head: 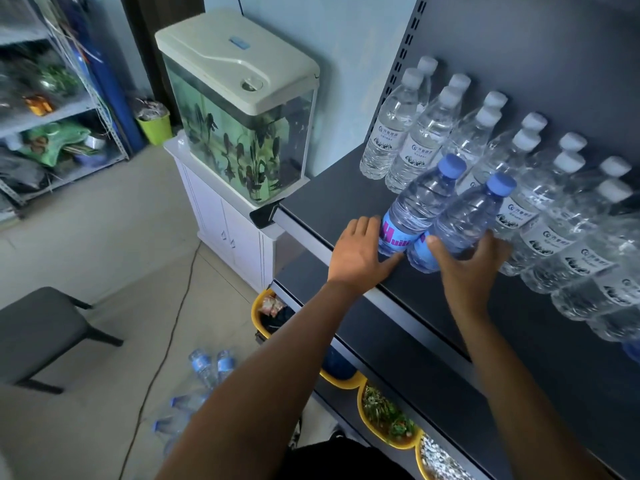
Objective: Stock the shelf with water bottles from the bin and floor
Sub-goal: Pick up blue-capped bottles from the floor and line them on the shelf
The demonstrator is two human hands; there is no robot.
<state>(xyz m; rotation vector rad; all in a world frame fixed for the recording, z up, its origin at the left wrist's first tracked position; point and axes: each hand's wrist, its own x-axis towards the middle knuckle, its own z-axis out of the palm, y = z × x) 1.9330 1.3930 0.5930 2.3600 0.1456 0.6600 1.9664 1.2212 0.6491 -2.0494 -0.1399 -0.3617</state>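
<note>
Floor bottles [207, 370] are scattered at lower left. The left hand [360, 252] is laid with fingers straight against the base of the left blue-capped bottle [417, 202], which stands on the dark shelf [339, 192]. The right blue-capped bottle [465, 220] (touching its neighbour) is gripped by the curled right hand [471, 263]. White-capped bottles [540, 216] are ranked behind.

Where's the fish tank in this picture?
In the head view, the fish tank stands on a white cabinet left of the dark shelf, beside a green bin.
</note>
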